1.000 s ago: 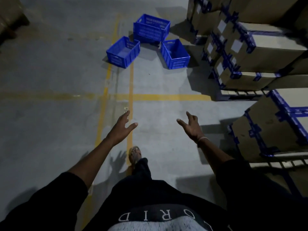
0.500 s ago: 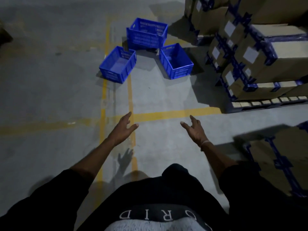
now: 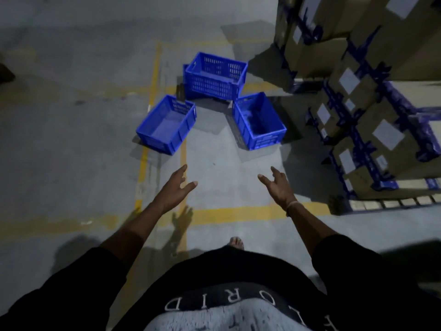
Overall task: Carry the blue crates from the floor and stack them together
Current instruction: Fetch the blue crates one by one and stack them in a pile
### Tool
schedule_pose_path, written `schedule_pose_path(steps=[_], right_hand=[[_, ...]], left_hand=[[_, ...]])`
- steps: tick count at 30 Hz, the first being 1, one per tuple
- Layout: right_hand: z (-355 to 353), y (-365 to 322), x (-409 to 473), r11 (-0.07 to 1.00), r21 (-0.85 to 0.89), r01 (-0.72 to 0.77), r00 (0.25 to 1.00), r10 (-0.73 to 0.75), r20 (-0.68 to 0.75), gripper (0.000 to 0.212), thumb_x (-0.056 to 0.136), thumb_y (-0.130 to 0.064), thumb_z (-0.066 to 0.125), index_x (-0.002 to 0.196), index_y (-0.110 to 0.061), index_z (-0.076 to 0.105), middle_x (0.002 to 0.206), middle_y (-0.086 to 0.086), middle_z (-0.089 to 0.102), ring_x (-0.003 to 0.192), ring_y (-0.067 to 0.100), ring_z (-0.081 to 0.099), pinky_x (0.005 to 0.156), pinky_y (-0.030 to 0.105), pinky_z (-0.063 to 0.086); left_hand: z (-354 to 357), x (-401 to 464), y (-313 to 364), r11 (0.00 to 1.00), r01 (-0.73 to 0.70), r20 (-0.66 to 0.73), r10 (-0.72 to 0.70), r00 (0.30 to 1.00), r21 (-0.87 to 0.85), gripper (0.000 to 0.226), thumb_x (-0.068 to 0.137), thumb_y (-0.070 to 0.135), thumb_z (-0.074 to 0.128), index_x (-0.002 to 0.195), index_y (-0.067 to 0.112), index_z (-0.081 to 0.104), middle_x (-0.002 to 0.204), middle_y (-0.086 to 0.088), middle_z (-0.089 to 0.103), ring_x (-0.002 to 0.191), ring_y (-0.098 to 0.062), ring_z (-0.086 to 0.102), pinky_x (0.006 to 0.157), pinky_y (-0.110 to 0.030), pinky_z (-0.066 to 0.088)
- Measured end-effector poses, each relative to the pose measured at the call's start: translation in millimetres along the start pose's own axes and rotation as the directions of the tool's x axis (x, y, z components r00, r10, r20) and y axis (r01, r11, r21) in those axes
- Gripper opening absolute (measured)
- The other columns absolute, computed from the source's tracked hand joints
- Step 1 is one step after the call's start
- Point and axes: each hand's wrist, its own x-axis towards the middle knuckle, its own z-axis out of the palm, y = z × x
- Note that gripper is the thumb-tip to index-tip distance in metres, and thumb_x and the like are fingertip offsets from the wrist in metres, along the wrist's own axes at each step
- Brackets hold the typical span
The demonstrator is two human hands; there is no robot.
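Both hands are empty and held out over the concrete floor [image 3: 71,139] in the middle of the frame: the left hand [image 3: 175,187] has its fingers straight and spread, and the right hand [image 3: 278,186] has its fingers loosely spread, touching nothing. The blue crates sit above them, upper centre. A stack of crates [image 3: 216,77] stands at the back, one crate nested crookedly in another, so some stacking looks already done. Two single crates are left on the floor: the left crate [image 3: 167,124] over a yellow floor line [image 3: 143,161], and the right crate [image 3: 259,120] near the taped cardboard boxes [image 3: 372,96] along the right edge. Neither is picked up yet; both probably have to go onto the stack.
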Motion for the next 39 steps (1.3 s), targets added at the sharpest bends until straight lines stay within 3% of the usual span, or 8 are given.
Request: schedule_pose_path(steps=[5,9,13,17,22,25,32,39], right_hand=[[-32,-66,106,0.997,-0.061,0.050,0.998,-0.048,0.027,0.087,0.083,-0.067,0.059,0.152,-0.022,0.031,0.155,0.007,0.031,0.139,0.026,0.039,0.114,0.043,0.033],[-42,-109,187,0.994,-0.088,0.063,0.998,-0.061,0.024,0.089,0.082,-0.068,0.059,0.153,-0.023,0.030,0.156,0.006,0.030,0.137,0.026,0.041,0.112,0.041,0.034],[-40,-148,273,0.992,-0.099,0.075,0.997,-0.074,0.012,0.079,0.089,-0.055,0.061,0.153,-0.018,0.032,0.157,0.010,0.029,0.144,0.025,0.030,0.114,0.034,0.026],[-32,-188,367,0.995,-0.075,0.070,0.997,-0.069,0.014,0.080,0.089,-0.054,0.063,0.153,-0.018,0.031,0.155,0.010,0.028,0.141,0.027,0.035,0.113,0.037,0.029],[-21,-246,469,0.997,-0.078,0.019,1.000,-0.019,-0.004,0.082,0.087,-0.056,0.063,0.153,-0.018,0.031,0.155,0.012,0.028,0.142,0.029,0.033,0.116,0.039,0.028],[-17,-285,528,0.999,-0.052,0.003,1.000,-0.004,-0.028,0.081,0.087,-0.056,0.063,0.152,-0.020,0.032,0.156,0.010,0.027,0.143,0.028,0.031,0.115,0.038,0.027],[-10,-340,652,0.998,-0.005,-0.060,0.998,0.060,-0.017,0.082,0.087,-0.058,0.062,0.153,-0.021,0.030,0.157,0.008,0.025,0.141,0.029,0.034,0.114,0.043,0.031],[-15,-376,813,0.994,-0.001,-0.113,0.994,0.113,0.011,0.082,0.087,-0.056,0.064,0.153,-0.020,0.031,0.159,0.012,0.021,0.143,0.033,0.031,0.115,0.042,0.029]], left_hand=[[-21,102,42,0.999,0.019,-0.042,-0.021,0.999,-0.048,0.078,0.097,0.047,0.064,0.161,0.032,0.022,0.166,0.006,0.024,0.145,-0.015,0.039,0.113,-0.039,0.040],[-36,181,61,0.998,0.029,-0.051,-0.032,0.998,-0.061,0.078,0.097,0.046,0.064,0.160,0.030,0.022,0.166,0.004,0.026,0.145,-0.015,0.039,0.108,-0.034,0.040],[-60,275,73,0.996,0.035,-0.057,-0.039,0.998,-0.077,0.077,0.097,0.041,0.065,0.160,0.027,0.023,0.165,0.003,0.028,0.146,-0.017,0.039,0.111,-0.034,0.038],[-96,386,88,0.997,0.027,-0.065,-0.031,0.997,-0.068,0.077,0.098,0.036,0.065,0.161,0.022,0.022,0.166,0.000,0.026,0.146,-0.020,0.039,0.114,-0.039,0.038],[-154,511,102,0.998,0.056,-0.021,-0.057,0.998,-0.021,0.093,0.087,0.060,0.067,0.161,0.028,0.022,0.165,0.007,0.028,0.142,-0.013,0.041,0.117,-0.050,0.039],[-183,579,118,0.999,0.032,0.017,-0.033,0.999,0.040,0.084,0.093,0.046,0.068,0.160,0.026,0.024,0.164,0.002,0.031,0.144,-0.017,0.040,0.118,-0.050,0.037],[-231,719,161,0.995,0.034,0.103,-0.043,0.994,0.093,0.081,0.097,0.041,0.066,0.162,0.024,0.021,0.156,-0.001,0.039,0.142,-0.017,0.042,0.114,-0.047,0.041],[-250,875,183,0.996,0.045,0.096,-0.053,0.994,0.078,0.077,0.099,0.032,0.064,0.162,0.024,0.019,0.167,-0.001,0.021,0.144,-0.022,0.039,0.113,-0.045,0.042]])
